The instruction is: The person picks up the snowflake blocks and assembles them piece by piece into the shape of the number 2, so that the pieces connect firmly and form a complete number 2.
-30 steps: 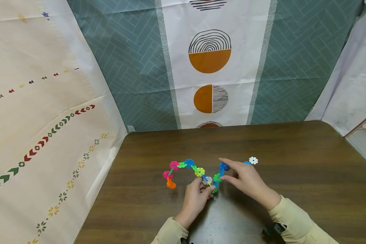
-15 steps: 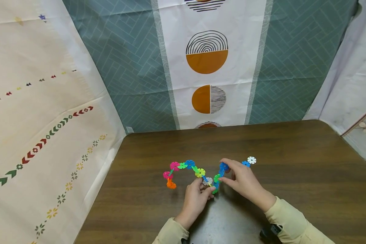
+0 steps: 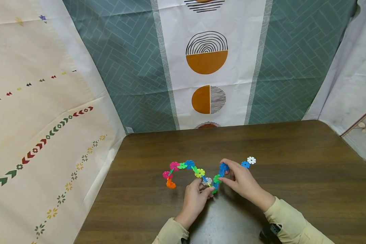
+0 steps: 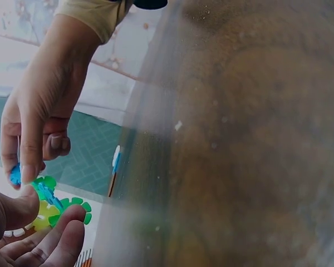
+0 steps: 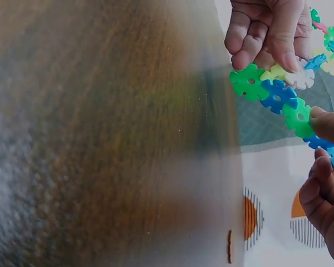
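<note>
A zigzag chain of interlocking snowflake discs (image 3: 189, 164), in pink, green, blue, yellow and white, is held up over the table, with an orange piece (image 3: 170, 183) at its left end. My left hand (image 3: 194, 198) pinches it near the low bend, by the yellow and white discs. On the rising right part, my right hand (image 3: 245, 181) grips it, thumb on a green disc (image 5: 298, 118) and fingers at the blue discs (image 3: 224, 167) of the upper end. In the left wrist view, my left fingers (image 4: 50, 245) partly hide the discs.
Beyond my right hand, a loose blue disc (image 3: 245, 164) and a white disc (image 3: 251, 160) lie together on the brown wooden table (image 3: 292, 152). Patterned cloths hang behind and on both sides. A dark device (image 3: 269, 234) sits at my right wrist.
My right hand has shifted slightly left and its thumb and fingers have drawn closer on the chain, uncovering the loose blue disc. My left hand stays nearly still.
</note>
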Demonstrator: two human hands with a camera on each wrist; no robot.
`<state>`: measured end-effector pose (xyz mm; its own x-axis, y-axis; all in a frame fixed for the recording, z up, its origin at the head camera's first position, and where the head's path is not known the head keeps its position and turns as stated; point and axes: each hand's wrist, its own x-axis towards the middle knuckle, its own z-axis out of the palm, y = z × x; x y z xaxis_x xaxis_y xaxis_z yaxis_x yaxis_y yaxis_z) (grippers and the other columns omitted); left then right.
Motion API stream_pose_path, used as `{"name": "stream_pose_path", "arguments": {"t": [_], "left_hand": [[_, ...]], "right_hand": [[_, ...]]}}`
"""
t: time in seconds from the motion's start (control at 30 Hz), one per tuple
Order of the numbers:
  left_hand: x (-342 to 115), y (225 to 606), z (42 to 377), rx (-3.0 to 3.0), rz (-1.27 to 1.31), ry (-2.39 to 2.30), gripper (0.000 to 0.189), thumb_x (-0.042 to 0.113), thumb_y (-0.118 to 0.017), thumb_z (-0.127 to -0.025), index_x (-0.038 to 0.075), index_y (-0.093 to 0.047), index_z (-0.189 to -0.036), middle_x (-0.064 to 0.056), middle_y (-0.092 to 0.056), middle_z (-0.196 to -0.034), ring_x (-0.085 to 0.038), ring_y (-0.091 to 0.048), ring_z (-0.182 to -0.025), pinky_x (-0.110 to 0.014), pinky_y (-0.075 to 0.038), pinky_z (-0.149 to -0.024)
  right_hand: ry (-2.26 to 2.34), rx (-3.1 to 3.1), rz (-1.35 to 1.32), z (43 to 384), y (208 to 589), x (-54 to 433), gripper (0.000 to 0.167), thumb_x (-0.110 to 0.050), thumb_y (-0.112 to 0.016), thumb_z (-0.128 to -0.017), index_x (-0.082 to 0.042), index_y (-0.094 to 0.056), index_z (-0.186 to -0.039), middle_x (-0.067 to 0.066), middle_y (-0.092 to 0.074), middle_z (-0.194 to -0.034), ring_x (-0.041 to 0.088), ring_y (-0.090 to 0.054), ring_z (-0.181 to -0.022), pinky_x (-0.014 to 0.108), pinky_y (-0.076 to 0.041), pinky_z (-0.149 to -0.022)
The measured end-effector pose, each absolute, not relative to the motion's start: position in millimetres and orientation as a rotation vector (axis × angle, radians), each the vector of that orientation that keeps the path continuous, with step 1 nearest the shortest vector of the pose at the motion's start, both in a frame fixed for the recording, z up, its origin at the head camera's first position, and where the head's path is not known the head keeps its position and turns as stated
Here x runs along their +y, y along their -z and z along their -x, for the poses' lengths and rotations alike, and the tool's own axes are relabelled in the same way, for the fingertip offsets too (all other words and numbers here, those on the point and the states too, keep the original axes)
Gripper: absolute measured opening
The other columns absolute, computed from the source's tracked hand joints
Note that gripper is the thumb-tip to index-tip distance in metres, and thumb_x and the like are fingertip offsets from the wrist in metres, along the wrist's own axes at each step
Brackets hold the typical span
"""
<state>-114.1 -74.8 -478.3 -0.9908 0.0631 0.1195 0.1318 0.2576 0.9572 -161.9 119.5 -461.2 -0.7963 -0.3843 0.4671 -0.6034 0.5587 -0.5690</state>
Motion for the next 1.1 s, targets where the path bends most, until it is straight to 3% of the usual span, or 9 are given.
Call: {"name": "stream_pose_path", "arguments": {"t": [0.73, 1.1], "left_hand": [[-74.1, 481.9, 115.3, -2.45, 0.175, 1.842, 0.016, 0.005, -0.074, -0.086, -0.001, -0.06, -0.091, -0.009, -0.073, -0.077, -0.021, -0.069, -0.062, -0.021, -0.054, -0.059], [-72.0, 481.7, 115.0, -2.471, 0.166, 1.828, 0.015, 0.004, -0.073, -0.086, 0.0, -0.059, -0.09, -0.008, -0.073, -0.077, -0.02, -0.069, -0.062, -0.021, -0.055, -0.059]], "right_hand": [[-1.058, -2.497, -0.843, 162.3, 466.3, 119.4, 0.051, -0.014, -0.082, -0.08, -0.008, -0.055, -0.123, -0.004, -0.054, -0.088, 0.005, -0.046, -0.06, 0.02, -0.042, -0.052], [-1.125, -2.538, -0.842, 161.5, 469.5, 125.3, 0.048, -0.015, -0.077, -0.084, -0.006, -0.051, -0.124, -0.008, -0.048, -0.081, 0.001, -0.04, -0.06, 0.021, -0.041, -0.052]]}}
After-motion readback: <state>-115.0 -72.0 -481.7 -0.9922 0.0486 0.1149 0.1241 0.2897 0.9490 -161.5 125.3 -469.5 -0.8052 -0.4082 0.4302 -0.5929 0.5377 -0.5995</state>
